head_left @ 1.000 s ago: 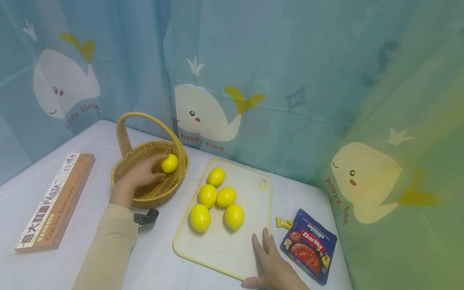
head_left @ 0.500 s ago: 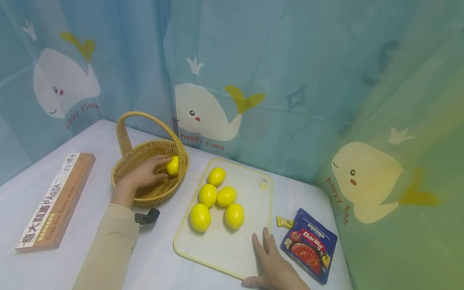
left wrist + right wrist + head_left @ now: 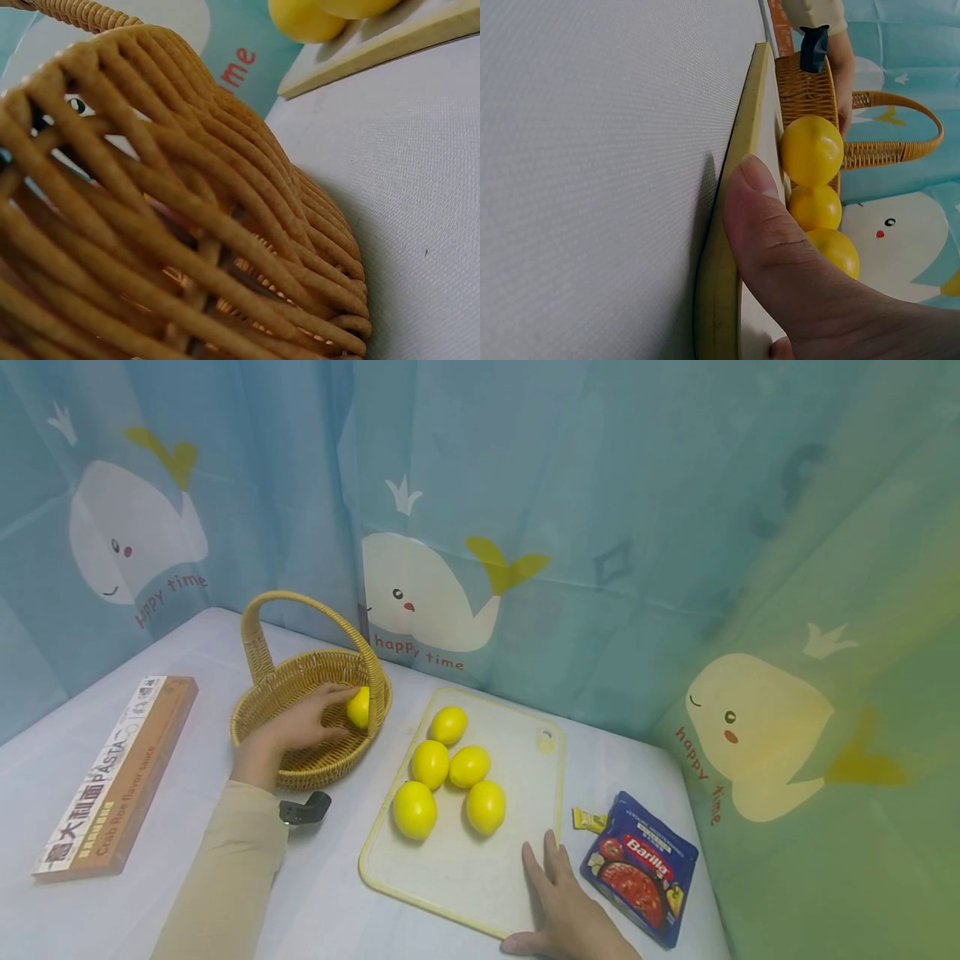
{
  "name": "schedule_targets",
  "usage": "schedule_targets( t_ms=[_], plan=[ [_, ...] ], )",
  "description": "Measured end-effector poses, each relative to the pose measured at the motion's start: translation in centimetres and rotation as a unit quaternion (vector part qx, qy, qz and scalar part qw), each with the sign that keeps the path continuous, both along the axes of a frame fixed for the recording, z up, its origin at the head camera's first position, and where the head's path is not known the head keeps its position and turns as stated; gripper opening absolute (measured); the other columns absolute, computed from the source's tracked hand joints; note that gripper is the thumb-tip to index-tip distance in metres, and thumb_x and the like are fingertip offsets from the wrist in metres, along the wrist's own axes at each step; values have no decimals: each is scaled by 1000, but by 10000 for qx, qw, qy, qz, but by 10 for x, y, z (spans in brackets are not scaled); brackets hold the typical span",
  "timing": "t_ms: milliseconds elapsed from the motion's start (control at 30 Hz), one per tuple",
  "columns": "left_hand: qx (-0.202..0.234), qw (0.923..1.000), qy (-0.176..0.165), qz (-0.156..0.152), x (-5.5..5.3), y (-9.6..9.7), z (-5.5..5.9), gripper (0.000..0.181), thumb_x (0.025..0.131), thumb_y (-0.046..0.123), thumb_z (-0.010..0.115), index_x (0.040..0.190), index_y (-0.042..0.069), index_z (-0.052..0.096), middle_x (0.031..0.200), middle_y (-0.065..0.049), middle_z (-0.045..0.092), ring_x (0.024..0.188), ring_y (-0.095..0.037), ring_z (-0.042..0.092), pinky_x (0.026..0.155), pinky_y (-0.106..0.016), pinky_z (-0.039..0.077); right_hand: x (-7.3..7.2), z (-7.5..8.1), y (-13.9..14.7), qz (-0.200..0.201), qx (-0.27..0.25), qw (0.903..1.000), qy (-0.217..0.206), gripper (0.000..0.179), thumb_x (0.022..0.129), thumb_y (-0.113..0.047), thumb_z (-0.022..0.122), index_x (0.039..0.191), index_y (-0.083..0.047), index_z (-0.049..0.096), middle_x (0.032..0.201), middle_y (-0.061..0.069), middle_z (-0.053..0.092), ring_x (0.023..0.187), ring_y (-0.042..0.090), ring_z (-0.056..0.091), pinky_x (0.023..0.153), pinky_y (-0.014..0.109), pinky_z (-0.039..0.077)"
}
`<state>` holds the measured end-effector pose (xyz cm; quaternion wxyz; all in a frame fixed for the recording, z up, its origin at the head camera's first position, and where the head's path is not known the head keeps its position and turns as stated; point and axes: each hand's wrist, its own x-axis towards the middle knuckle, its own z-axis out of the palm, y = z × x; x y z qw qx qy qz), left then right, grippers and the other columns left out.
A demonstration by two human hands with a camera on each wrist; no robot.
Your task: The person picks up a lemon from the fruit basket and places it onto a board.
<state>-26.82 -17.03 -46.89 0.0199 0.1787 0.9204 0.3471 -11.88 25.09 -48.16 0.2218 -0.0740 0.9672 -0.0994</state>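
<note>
My left hand [image 3: 303, 720] reaches over the near rim of the wicker basket [image 3: 322, 770]. Inside, at the basket's right wall, its fingers and thumb hold a yellow lemon [image 3: 358, 708], partly covered by the handle. In the left wrist view the basket's woven side [image 3: 187, 202] fills most of the picture and hides the fingers. My right hand [image 3: 566, 906] rests with spread fingers on the lower right edge of a white cutting board [image 3: 450, 877]. In the right wrist view its thumb [image 3: 769, 225] lies along the yellow rim. Several lemons [image 3: 430, 765] lie on the board.
A blue Barilla sauce pouch [image 3: 641, 868] and a small yellow packet [image 3: 588, 820] lie right of the board. A long pasta box [image 3: 116, 777] lies at the left. A whale-printed curtain [image 3: 585, 527] hangs behind the white table [image 3: 315, 893].
The lemon at my left hand has shifted right and slightly down, partly behind the basket handle. My left fingers have followed it a little. The right hand stays in place.
</note>
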Motion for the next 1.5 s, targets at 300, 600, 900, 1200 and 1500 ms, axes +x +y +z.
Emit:
schedule_targets(
  t_ms=[300, 600, 900, 1200, 1500],
  plan=[
    [161, 9998, -83, 50, 0, 1, -1, 81, 82, 24, 74, 149, 13, 29, 152, -15, 32, 139, -38, 30, 114, -57, 24, 0, -1, 1, 2, -36, 10000, -3, 124, 48, -72, 72, 150, -15, 29, 157, 26, 6, 137, 53, 20, 84, 64, 48],
    [-49, 9999, -51, -126, -1, 2, -1, 80, 81, 30, 74, 147, 9, 34, 148, -17, 36, 135, -36, 34, 114, -54, 25, 0, -1, 1, 35, -10, 10000, 34, 122, 50, -71, 73, 150, -16, 30, 156, 26, 7, 136, 53, 21, 84, 64, 48],
    [139, 9997, -161, -121, 1, 2, 0, 80, 77, 24, 78, 144, 12, 37, 145, -15, 41, 134, -34, 38, 113, -53, 28, 1, -2, 2, 59, -44, 9999, 81, 123, 49, -72, 72, 150, -15, 30, 156, 26, 6, 136, 53, 20, 84, 64, 48],
    [169, 9992, -375, 7, 3, 1, -1, 85, 74, 26, 80, 145, 17, 34, 145, -15, 40, 132, -35, 39, 111, -55, 30, 0, -2, 1, -4, -43, 10000, 13, 123, 49, -72, 72, 150, -16, 30, 157, 25, 7, 137, 52, 20, 85, 66, 47],
    [-6, 9993, -351, -90, 2, 0, -2, 88, 74, 29, 80, 147, 13, 33, 148, -19, 34, 136, -37, 33, 113, -56, 27, 0, -2, 1, 3, 3, 10000, 12, 123, 49, -72, 72, 150, -16, 30, 157, 24, 7, 137, 52, 20, 85, 65, 47]
  ],
)
